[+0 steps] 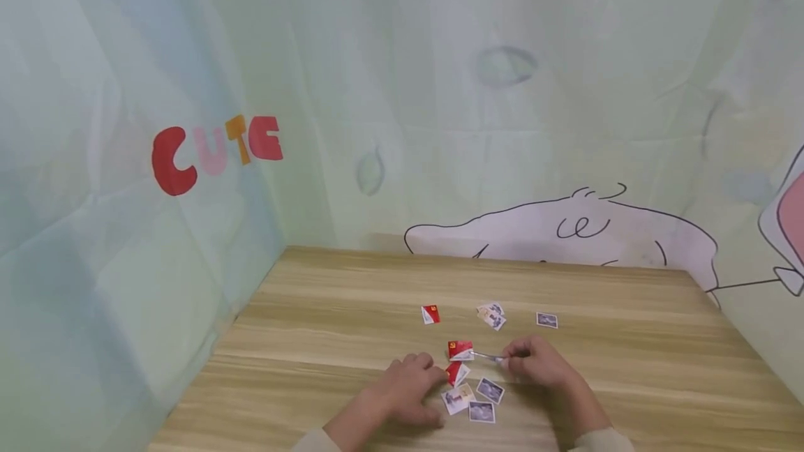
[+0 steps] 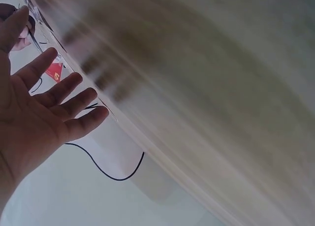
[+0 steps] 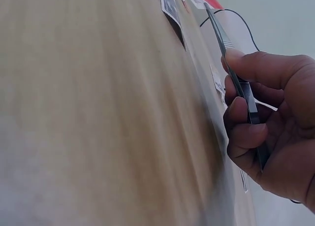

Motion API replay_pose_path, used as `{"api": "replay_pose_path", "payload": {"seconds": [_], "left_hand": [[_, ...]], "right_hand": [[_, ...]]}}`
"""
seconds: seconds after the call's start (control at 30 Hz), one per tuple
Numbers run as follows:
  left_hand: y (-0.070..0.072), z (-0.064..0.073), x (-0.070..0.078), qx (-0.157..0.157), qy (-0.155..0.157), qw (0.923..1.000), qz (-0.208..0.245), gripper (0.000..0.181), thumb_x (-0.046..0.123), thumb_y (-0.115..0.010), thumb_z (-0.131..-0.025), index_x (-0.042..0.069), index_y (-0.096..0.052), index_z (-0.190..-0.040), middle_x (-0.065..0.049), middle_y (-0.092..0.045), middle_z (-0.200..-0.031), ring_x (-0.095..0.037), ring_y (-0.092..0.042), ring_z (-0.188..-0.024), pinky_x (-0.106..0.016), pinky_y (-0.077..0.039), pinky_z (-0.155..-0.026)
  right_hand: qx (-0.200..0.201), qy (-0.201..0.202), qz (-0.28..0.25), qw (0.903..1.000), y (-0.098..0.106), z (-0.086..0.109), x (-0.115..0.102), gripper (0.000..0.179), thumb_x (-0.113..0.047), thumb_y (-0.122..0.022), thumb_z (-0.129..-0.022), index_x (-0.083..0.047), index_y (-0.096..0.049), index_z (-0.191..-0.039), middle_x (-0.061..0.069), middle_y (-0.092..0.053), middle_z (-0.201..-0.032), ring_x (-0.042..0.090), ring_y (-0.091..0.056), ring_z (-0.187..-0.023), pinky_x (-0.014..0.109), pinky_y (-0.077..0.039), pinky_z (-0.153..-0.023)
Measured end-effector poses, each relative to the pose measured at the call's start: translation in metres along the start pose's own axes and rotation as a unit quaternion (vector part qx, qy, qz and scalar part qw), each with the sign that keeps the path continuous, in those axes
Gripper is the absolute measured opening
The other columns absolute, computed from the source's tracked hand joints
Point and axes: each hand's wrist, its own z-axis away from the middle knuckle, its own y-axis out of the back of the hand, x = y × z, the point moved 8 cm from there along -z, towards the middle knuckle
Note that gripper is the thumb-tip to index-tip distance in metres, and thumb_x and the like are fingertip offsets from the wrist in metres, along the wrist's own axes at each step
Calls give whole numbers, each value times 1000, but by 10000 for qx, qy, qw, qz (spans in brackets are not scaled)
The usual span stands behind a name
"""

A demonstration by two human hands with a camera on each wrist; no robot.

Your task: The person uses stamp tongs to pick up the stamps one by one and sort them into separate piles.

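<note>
My right hand (image 1: 534,361) pinches a pair of metal tweezers (image 3: 241,85) between thumb and fingers. The tweezers' tips meet the right side of a red-and-white stamp (image 1: 460,347), which shows a yellow emblem. My left hand (image 1: 408,388) lies palm down with its fingers spread; in the left wrist view they look fairly straight and hold nothing. Its fingertips reach the left edge of a second red-and-white stamp (image 1: 453,372). Just below lie a pale pictorial stamp (image 1: 457,399) and two purple-grey stamps, one tilted (image 1: 490,390) and one level (image 1: 482,411).
Farther back on the wooden table (image 1: 339,298) is a row: a red-and-white stamp (image 1: 430,314), overlapping pale stamps (image 1: 493,316) and a purple-grey stamp (image 1: 547,320). A printed cloth backdrop (image 1: 408,124) rises behind the table's far and left edges.
</note>
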Motion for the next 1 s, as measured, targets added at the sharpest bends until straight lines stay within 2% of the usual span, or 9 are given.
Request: {"api": "replay_pose_path", "payload": {"seconds": [0.1,0.17,0.33,0.43,0.63,0.77,0.9,1.0], "left_hand": [[-3,0,-1,-54,67,10000,-9,60,49,-71,-71,25,-58,-124,0,-50,-116,-18,-46,-105,-42,-44,-85],[-6,0,-3,-104,118,9999,-9,59,49,-71,-71,26,-58,-124,-1,-49,-118,-19,-46,-107,-42,-44,-85],[-6,1,-4,-117,125,9999,-20,60,47,-73,-70,26,-58,-125,-2,-49,-122,-20,-45,-110,-42,-45,-85],[-5,1,-4,-122,99,9999,7,62,47,-73,-71,26,-56,-127,-3,-49,-124,-22,-45,-112,-43,-45,-86],[-6,0,-4,-166,148,9998,-16,67,50,-71,-71,25,-53,-130,-4,-48,-126,-22,-45,-113,-44,-44,-87],[-9,-2,-4,-214,148,9996,-68,66,51,-71,-70,25,-55,-129,-2,-49,-122,-20,-46,-110,-41,-45,-85],[-10,-1,-5,-259,176,9995,-68,65,51,-72,-69,25,-56,-128,-2,-49,-122,-20,-46,-110,-41,-45,-85],[-8,0,-5,-213,145,9996,-85,65,51,-72,-69,25,-56,-127,-3,-48,-123,-21,-45,-111,-41,-45,-86]], "right_hand": [[107,-53,-9,9999,1,-2,-1,12,-4,-63,-81,5,-66,-88,5,-59,-76,15,-50,-66,26,-43,-57],[193,-60,74,9998,2,-1,-11,11,-2,-63,-81,6,-66,-88,7,-60,-78,17,-49,-68,27,-42,-60],[303,-83,381,9988,1,-11,-10,10,-4,-64,-81,4,-66,-87,5,-60,-78,19,-50,-71,31,-42,-64],[331,-133,460,9983,2,-20,-1,9,-7,-66,-80,-1,-68,-87,2,-59,-77,19,-50,-72,33,-42,-65],[437,-150,722,9963,2,-28,-1,7,-8,-65,-80,-4,-68,-85,1,-56,-75,18,-49,-69,33,-43,-62],[467,21,907,9948,0,-33,-2,6,-7,-65,-80,-4,-68,-84,-1,-56,-71,17,-50,-67,31,-43,-61],[453,45,837,9955,-3,-38,-3,6,-6,-63,-80,-3,-68,-83,-1,-56,-68,16,-49,-65,30,-43,-59],[596,13,786,9951,-5,-43,-5,6,-5,-63,-79,-2,-68,-82,-1,-56,-68,15,-49,-64,30,-43,-58]]}}
